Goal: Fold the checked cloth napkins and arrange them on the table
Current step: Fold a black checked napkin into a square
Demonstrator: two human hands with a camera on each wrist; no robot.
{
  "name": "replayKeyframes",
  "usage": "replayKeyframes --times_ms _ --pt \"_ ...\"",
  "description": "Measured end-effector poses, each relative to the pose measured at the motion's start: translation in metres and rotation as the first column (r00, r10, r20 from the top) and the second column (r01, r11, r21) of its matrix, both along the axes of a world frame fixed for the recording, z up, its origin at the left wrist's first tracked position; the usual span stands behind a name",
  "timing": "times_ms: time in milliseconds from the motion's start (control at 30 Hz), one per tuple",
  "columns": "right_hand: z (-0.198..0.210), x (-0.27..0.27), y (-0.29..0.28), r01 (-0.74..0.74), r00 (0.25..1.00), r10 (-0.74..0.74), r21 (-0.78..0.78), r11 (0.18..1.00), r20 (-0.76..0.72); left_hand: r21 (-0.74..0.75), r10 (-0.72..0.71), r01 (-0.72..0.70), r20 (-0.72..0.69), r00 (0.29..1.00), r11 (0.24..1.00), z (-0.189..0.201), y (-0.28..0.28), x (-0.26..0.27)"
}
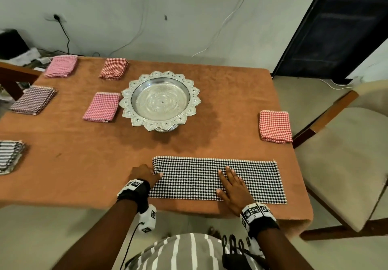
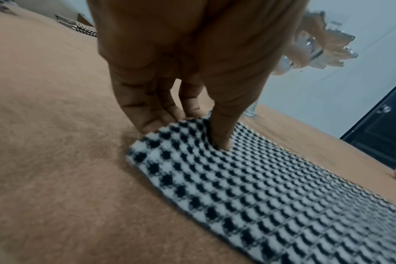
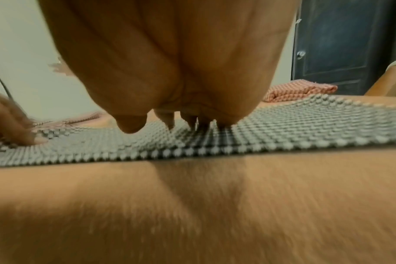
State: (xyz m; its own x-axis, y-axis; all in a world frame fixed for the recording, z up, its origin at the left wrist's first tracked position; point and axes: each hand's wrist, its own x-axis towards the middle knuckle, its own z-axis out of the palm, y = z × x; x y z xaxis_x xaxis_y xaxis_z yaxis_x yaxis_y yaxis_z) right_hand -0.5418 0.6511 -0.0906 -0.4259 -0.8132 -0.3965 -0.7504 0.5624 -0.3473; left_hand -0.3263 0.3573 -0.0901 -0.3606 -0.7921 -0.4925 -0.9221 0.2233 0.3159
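— Item one: your left hand [image 1: 144, 174]. How do the fingers lie?

— Your thumb lies on top of the black-and-white checked napkin [image 1: 216, 179] at its left short edge, and your fingertips [image 2: 151, 123] are at or under that same edge, so you pinch the cloth there. Your right hand [image 1: 233, 188] lies flat on the middle of the napkin, fingers straight and slightly spread, pressing it down.

— Item two: the napkin itself?

— A long folded strip, flat on the brown table cover [image 1: 84, 164], lengthwise along the near edge in front of you.

— Other stock on the table?

— A folded red checked napkin [image 1: 275, 127] near the right edge, beyond the strip. A silver pedestal tray [image 1: 160, 99] at centre. Left of it, touching its rim, a folded pink napkin [image 1: 101, 107]; further back, a second pink napkin [image 1: 61, 66] and a dark red napkin [image 1: 113, 68]. At the left edge, a purple checked napkin [image 1: 33, 100] and a black striped stack [image 1: 9, 156]. A cushioned chair [image 1: 346, 154] stands to your right.
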Motion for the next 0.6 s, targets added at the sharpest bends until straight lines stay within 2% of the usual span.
replayKeyframes --times_ms 33,100,167,200,233,300,333,367,400,433,467,533,600 --pt "0.009 0.000 -0.003 0.046 0.998 -0.045 -0.022 0.999 0.040 0.005 0.024 -0.024 -0.024 0.999 1.000 0.004 0.002 0.000" --pt "0.033 0.002 -0.010 0.166 0.977 -0.149 -0.106 0.980 0.155 0.037 0.099 -0.094 -0.173 0.980 0.995 0.015 0.008 -0.002" --pt "0.055 0.010 -0.021 0.272 0.937 -0.216 -0.182 0.945 0.274 0.085 0.145 -0.121 -0.400 0.905 0.989 0.028 0.014 -0.005" --pt "0.066 0.015 -0.029 0.326 0.893 -0.233 -0.196 0.925 0.384 0.117 0.149 -0.103 -0.515 0.844 0.988 0.036 0.019 -0.008" --pt "0.075 0.021 -0.036 0.401 0.811 -0.246 -0.197 0.895 0.531 0.167 0.148 -0.056 -0.611 0.778 0.984 0.048 0.028 -0.014" --pt "0.089 0.032 -0.053 0.577 0.515 -0.240 -0.125 0.807 0.823 0.281 0.121 0.143 -0.742 0.660 0.949 0.077 0.053 -0.032" --pt "0.094 0.035 -0.060 0.624 0.381 -0.206 -0.086 0.777 0.902 0.319 0.081 0.278 -0.776 0.626 0.906 0.089 0.068 -0.043" --pt "0.095 0.036 -0.065 0.649 0.314 -0.157 -0.091 0.755 0.936 0.334 0.025 0.406 -0.797 0.604 0.851 0.097 0.081 -0.053" --pt "0.096 0.034 -0.067 0.678 0.324 -0.136 -0.129 0.723 0.936 0.338 -0.026 0.512 -0.816 0.578 0.789 0.100 0.092 -0.062" --pt "0.095 0.028 -0.066 0.705 0.389 -0.146 -0.192 0.683 0.910 0.342 -0.048 0.570 -0.827 0.560 0.747 0.100 0.100 -0.071" --pt "0.093 0.020 -0.060 0.715 0.476 -0.186 -0.256 0.651 0.859 0.349 -0.036 0.564 -0.828 0.560 0.748 0.098 0.105 -0.076" --pt "0.081 -0.003 -0.039 0.691 0.624 -0.291 -0.338 0.640 0.725 0.327 -0.010 0.492 -0.825 0.565 0.807 0.094 0.109 -0.084" --pt "0.071 -0.027 -0.012 0.696 0.679 -0.428 -0.336 0.635 0.596 0.220 -0.124 0.462 -0.787 0.605 0.859 0.086 0.107 -0.086"
